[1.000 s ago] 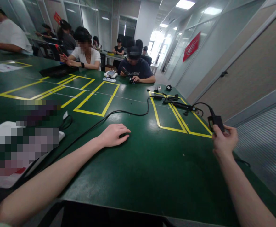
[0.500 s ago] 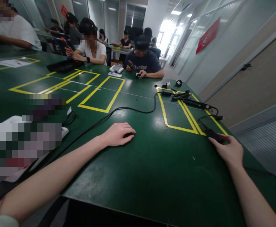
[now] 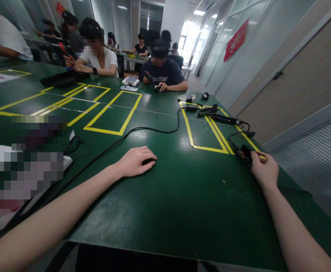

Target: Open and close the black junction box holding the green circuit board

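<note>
My left hand [image 3: 135, 160] rests palm-down on the green table [image 3: 165, 211], fingers curled over a small dark object [image 3: 148, 161] that is mostly hidden. My right hand [image 3: 263, 170] lies near the table's right edge, fingers closed on a small black adapter box [image 3: 245, 153] that sits on the table at the corner of a yellow tape rectangle [image 3: 207, 132]. A black cable runs from the box toward the far tools.
A long black cable [image 3: 142, 132] crosses the table toward my left arm. Black tools and small parts [image 3: 216, 115] lie at the far right. Blurred items and a white tray [image 3: 1, 181] sit at left. Other people sit at the far side, working.
My right hand held the black box lifted a second ago; it has come down and the box now lies on the table under my fingers. My left hand has stayed put.
</note>
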Demonstrator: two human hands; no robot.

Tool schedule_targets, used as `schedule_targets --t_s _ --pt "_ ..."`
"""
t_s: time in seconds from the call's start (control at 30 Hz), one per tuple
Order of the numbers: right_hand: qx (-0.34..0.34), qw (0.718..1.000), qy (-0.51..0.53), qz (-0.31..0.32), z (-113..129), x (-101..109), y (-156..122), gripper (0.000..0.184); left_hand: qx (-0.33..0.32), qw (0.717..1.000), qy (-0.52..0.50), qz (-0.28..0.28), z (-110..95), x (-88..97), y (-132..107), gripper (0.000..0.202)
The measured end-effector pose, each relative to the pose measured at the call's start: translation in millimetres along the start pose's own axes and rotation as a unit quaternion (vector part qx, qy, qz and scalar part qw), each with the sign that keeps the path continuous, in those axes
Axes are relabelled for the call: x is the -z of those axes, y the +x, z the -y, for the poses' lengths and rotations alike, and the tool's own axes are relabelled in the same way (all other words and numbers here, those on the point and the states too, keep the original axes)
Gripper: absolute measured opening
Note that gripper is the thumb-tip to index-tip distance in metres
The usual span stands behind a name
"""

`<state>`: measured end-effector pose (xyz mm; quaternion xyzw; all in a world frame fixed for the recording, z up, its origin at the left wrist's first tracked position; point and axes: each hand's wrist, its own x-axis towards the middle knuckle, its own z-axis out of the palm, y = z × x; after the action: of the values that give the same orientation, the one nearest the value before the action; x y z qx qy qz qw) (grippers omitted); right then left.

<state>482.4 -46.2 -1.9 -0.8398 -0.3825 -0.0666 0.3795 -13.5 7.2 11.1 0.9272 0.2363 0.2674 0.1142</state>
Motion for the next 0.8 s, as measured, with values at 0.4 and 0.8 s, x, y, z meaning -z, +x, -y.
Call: schedule_targets --t_s 0.4,0.8 --pt "-0.114 0.992 0.039 0.04 12 6 -6 0.058 0.009 1.0 -0.007 0.014 -1 -1.5 0 0.02" --pt "0.033 0.997 0.071 -0.004 6 4 -3 0.08 0.009 1.0 -0.014 0.014 -2 -3.3 0 0.018"
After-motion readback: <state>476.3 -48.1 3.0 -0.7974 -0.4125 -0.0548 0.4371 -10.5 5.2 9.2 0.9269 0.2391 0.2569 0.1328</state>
